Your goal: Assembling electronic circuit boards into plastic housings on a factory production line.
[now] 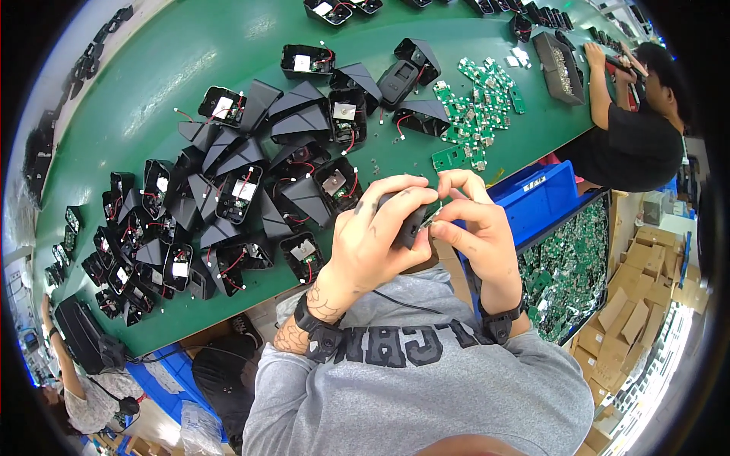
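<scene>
My left hand (372, 232) is wrapped round a black plastic housing (408, 230), held up in front of my chest near the table's front edge. My right hand (480, 228) pinches a small green circuit board (432, 213) at the right side of that housing. The fingers cover most of both pieces, so I cannot tell how far the board sits inside. Beyond my hands, loose green circuit boards (475, 114) lie in a pile. To the left, many black housings (243, 190) with red wires and white-labelled parts are heaped together.
The green table (228, 57) stretches away left and far. A grey bin of small metal parts (559, 68) stands at the far right, near a co-worker (646, 114). By my right side are a blue bin (540, 194) and a box full of boards (570, 266). Cardboard boxes (631, 304) lie beyond.
</scene>
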A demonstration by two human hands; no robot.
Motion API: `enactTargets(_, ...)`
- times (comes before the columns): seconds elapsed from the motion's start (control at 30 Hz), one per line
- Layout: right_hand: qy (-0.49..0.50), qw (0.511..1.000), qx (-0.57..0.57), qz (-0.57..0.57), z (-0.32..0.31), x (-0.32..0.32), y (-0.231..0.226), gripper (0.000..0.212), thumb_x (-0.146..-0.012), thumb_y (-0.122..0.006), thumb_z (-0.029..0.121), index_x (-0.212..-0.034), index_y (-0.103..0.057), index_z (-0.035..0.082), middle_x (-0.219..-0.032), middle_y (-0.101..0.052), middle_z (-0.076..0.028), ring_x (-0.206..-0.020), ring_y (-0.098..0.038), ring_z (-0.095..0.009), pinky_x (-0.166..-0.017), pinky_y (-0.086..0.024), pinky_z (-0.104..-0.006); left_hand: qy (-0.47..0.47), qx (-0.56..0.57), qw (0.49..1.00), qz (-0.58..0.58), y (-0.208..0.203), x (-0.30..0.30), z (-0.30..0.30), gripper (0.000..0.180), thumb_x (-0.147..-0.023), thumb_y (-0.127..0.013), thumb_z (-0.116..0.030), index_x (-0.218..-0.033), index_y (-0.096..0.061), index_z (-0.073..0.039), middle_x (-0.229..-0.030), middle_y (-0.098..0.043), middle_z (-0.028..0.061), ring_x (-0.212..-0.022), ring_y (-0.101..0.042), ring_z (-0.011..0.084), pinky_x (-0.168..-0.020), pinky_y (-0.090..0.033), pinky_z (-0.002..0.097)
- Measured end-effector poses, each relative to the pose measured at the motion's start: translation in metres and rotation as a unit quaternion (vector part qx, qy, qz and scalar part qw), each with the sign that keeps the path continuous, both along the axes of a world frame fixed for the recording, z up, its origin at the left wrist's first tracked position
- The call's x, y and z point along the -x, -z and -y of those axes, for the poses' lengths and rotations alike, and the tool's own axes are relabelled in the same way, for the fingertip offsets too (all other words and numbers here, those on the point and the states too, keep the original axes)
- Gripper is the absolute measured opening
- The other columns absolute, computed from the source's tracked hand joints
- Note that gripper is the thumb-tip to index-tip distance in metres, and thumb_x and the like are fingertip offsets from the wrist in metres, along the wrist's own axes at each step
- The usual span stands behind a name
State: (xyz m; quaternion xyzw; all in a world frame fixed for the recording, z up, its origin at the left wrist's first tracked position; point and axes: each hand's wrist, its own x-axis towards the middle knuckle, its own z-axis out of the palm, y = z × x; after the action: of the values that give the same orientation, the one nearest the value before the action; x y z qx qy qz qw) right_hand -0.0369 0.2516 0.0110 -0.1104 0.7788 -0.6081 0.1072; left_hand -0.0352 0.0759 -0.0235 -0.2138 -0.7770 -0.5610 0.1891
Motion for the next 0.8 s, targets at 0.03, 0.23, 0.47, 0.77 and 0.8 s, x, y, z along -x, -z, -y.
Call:
enactTargets(0.03,-0.003,1.0,-0.002,0.008,0.001,0.001,-0.003,0.009,-0.074,-0.073,0.008,-0.078,-0.067,0.002,-0.108,-0.05,-0.007,-0.115,-0.041,-0.023,-0.105,-0.029,-0.0409,0.0,0.0,1.0,0.0,0.0,0.0,0.0,0.049,-0.061,-0.07,0.002,-0.108,-0.057,-0.005,-0.106,-0.065,0.0139,-0.093,-0.065,0.0277,-0.077,-0.054,0.0332)
enactTargets(0.23,-0.02,0.999,0.016,0.022,-0.004,0.002,-0.002,0.009,-0.073,-0.073,0.009,-0.078,-0.069,0.002,-0.107,-0.052,-0.004,-0.119,-0.04,-0.024,-0.106,-0.029,-0.0404,0.01,0.034,0.999,-0.004,-0.001,-0.002,0.001,0.048,-0.06,-0.071,0.0,-0.105,-0.06,-0.008,-0.108,-0.064,0.0103,-0.088,-0.065,0.0246,-0.069,-0.055,0.0311)
enactTargets(0.47,0.032,0.988,0.135,0.064,-0.002,0.0,0.005,0.014,-0.066,-0.075,-0.005,-0.077,-0.067,0.0,-0.101,-0.056,-0.007,-0.102,-0.052,-0.019,-0.093,-0.041,-0.0345,0.012,0.091,0.996,-0.021,-0.005,-0.005,-0.002,0.045,-0.058,-0.07,-0.002,-0.102,-0.061,-0.01,-0.104,-0.064,0.0081,-0.085,-0.065,0.0215,-0.063,-0.053,0.0288)
enactTargets(0.77,0.021,0.995,0.086,0.054,-0.01,0.011,-0.006,0.019,-0.068,-0.073,-0.003,-0.085,-0.063,-0.003,-0.09,-0.059,-0.009,-0.085,-0.054,-0.017,-0.077,-0.043,-0.0298,0.132,-0.203,0.921,0.306,-0.009,-0.013,-0.005,0.057,-0.085,-0.062,-0.005,-0.129,-0.024,-0.005,-0.096,-0.059,0.0153,-0.074,-0.065,0.0169,-0.062,-0.055,0.0291)
enactTargets(0.8,0.021,0.995,0.086,0.053,-0.01,0.011,-0.006,0.019,-0.068,-0.073,-0.003,-0.085,-0.063,-0.003,-0.09,-0.059,-0.009,-0.085,-0.054,-0.017,-0.077,-0.043,-0.0298,0.12,-0.236,0.911,0.317,-0.003,-0.013,-0.006,0.055,-0.085,-0.063,-0.006,-0.125,-0.025,-0.005,-0.096,-0.056,0.0141,-0.074,-0.065,0.0167,-0.062,-0.055,0.029)
